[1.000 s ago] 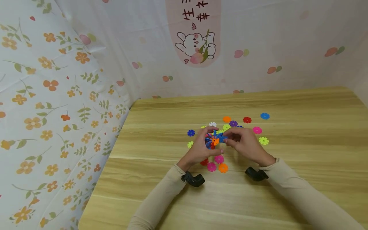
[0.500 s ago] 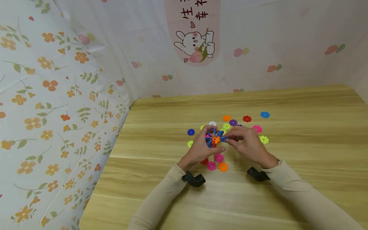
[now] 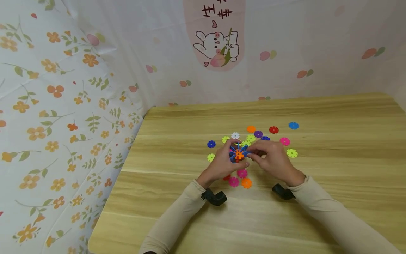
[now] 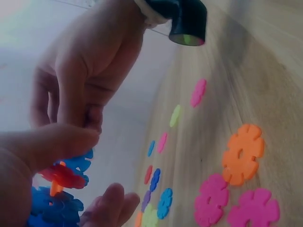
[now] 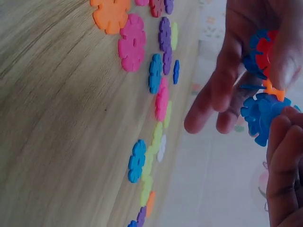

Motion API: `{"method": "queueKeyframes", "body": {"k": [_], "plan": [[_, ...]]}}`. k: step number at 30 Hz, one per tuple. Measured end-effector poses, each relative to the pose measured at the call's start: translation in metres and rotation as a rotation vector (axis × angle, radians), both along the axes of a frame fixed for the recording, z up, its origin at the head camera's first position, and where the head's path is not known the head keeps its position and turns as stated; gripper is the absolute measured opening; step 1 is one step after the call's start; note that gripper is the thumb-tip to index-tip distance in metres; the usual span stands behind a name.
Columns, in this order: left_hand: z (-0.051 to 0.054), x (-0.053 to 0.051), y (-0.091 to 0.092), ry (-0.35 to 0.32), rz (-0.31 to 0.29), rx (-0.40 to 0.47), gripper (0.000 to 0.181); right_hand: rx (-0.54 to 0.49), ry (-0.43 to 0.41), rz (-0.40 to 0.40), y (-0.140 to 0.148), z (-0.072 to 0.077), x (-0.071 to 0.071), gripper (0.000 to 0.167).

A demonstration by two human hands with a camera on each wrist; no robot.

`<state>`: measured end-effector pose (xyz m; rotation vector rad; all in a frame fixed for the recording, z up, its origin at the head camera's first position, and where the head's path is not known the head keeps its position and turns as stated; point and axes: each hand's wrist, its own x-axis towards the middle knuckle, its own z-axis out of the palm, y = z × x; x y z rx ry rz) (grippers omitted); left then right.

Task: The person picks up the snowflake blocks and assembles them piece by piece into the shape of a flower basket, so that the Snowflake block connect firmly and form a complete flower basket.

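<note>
A cluster of interlocking snowflake discs, mostly blue around an orange centre with some red, is held above the table. My left hand grips it from the left with curled fingers and thumb. At its right side my right hand pinches a blue snowflake disc, which touches the cluster; whether it is slotted in I cannot tell. In the left wrist view a red disc shows under the left thumb, with blue discs below. The fingers cover part of the cluster.
Loose snowflake discs lie around the hands on the wooden table: pink and orange in front, white and red behind, light blue at far right. A patterned cloth hangs behind the table.
The cluster has turned so its orange disc sits more centrally among the blue ones. My right hand has shifted slightly right, still pinching blue; my left hand keeps its grip.
</note>
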<state>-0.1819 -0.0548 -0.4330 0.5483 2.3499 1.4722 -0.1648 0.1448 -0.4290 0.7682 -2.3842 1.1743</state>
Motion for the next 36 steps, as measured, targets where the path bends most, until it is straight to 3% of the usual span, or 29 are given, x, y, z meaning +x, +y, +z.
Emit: {"method": "queueKeyframes", "body": {"k": [4,8,12,14,16,18,20,23,27,31,36], "plan": [[0.004,0.0,0.001,-0.02,-0.006,0.003,0.072,-0.009,0.041,0.0,-0.002,0.001,-0.001,0.021],[0.005,0.003,-0.001,-0.046,-0.001,0.009,0.07,-0.024,-0.015,0.032,-0.002,0.0,0.0,0.019],[0.007,0.002,-0.004,-0.008,0.04,0.007,0.074,-0.016,-0.196,0.08,0.009,0.003,-0.006,0.019],[0.007,0.0,-0.006,0.001,0.073,0.024,0.075,0.036,-0.295,0.072,0.017,0.004,-0.012,0.019],[0.007,-0.002,-0.007,-0.022,0.088,0.065,0.077,0.119,-0.381,0.052,0.023,0.005,-0.021,0.018],[0.006,-0.003,-0.008,-0.078,0.063,0.137,0.078,0.236,-0.434,0.032,0.024,0.005,-0.03,0.017],[0.005,-0.004,-0.008,-0.122,0.014,0.198,0.08,0.364,-0.44,0.014,0.021,0.002,-0.038,0.02],[0.003,-0.004,-0.007,-0.133,-0.064,0.251,0.077,0.505,-0.415,-0.017,0.011,-0.002,-0.045,0.026],[0.0,-0.003,-0.006,-0.103,-0.082,0.256,0.067,0.61,-0.385,-0.077,0.001,-0.007,-0.048,0.024],[0.0,-0.003,-0.006,-0.109,-0.055,0.247,0.061,0.61,-0.404,-0.109,-0.001,-0.011,-0.049,0.021],[-0.001,-0.005,-0.009,-0.082,-0.02,0.216,0.063,0.496,-0.463,-0.086,0.002,-0.014,-0.051,0.017]]}}
